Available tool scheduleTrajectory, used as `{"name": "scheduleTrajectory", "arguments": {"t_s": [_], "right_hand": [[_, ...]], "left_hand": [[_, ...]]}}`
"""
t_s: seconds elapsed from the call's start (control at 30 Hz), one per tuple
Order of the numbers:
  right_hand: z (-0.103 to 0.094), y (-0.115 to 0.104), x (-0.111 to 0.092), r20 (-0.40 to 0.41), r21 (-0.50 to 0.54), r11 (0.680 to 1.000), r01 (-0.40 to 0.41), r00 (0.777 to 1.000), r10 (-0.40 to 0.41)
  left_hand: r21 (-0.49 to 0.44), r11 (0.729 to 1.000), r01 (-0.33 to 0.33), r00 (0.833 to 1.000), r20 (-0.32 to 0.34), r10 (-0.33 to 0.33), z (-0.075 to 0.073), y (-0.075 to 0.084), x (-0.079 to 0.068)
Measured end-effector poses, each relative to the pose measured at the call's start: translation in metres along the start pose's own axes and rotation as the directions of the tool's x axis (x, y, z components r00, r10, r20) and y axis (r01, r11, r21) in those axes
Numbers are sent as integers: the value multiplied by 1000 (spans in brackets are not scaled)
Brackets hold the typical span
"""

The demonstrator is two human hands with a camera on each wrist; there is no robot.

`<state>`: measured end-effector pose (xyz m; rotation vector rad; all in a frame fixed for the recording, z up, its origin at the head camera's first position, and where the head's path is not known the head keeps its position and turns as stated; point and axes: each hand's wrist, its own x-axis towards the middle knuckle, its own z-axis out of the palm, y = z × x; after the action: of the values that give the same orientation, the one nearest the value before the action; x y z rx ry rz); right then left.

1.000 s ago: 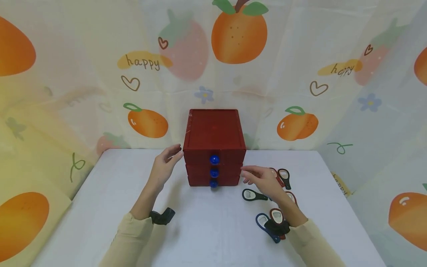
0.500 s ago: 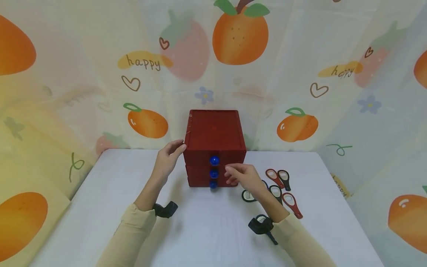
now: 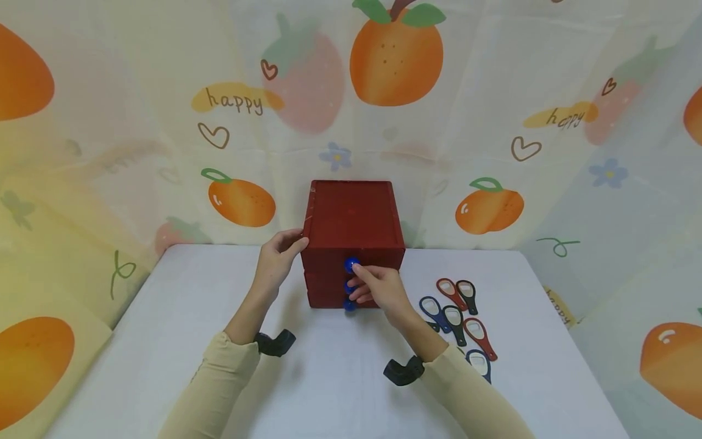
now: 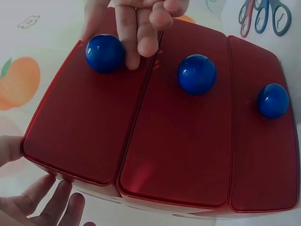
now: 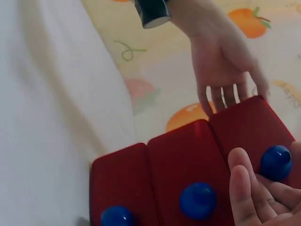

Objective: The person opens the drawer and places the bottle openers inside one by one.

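Observation:
A small red chest of drawers (image 3: pixel 351 213) stands at the back of the table, its three stacked drawers all pushed in. Each drawer front has a round blue knob. My right hand (image 3: pixel 381 289) is at the top knob (image 4: pixel 105 53), thumb on one side and index finger on the other, pinching it. The other fingers of that hand are in front of the middle drawer. My left hand (image 3: pixel 278 259) steadies the chest's left side, thumb at the upper front edge (image 5: pixel 257 97) and fairly straight fingers against the side wall.
Several bottle openers with red, black and blue rims lie right of the chest, among them a red one (image 3: pixel 479 335) and a blue one (image 3: pixel 433 311). The white table (image 3: pixel 323 378) meets a fruit-patterned cloth (image 3: pixel 351 146) behind.
My right hand has moved left from the chest's right side, across its front, to the top knob. My left hand has moved slightly in against the left side. The drawers stay in.

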<state>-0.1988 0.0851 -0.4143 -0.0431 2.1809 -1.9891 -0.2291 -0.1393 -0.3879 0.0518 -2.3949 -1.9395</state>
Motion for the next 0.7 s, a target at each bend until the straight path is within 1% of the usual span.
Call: {"name": "scheduleTrajectory", "arguments": {"t_s": [0.27,0.47,0.57,0.7], "right_hand": [[7,0,2,-45,62,997,-55,997,58],[8,2,1,-45,80,995,-57,997,61],[8,4,-2,-38,90,994,-62,997,66],[8,5,-8,-34,99,994,-49,998,52]], "left_hand": [[-28,999,19,1000,4,-19,1,0,0],[-31,999,33,999,0,-33,1,1,1],[-47,998,32,999,1,-33,1,2,1],[-56,998,30,1000,3,-29,1,2,1]]}}
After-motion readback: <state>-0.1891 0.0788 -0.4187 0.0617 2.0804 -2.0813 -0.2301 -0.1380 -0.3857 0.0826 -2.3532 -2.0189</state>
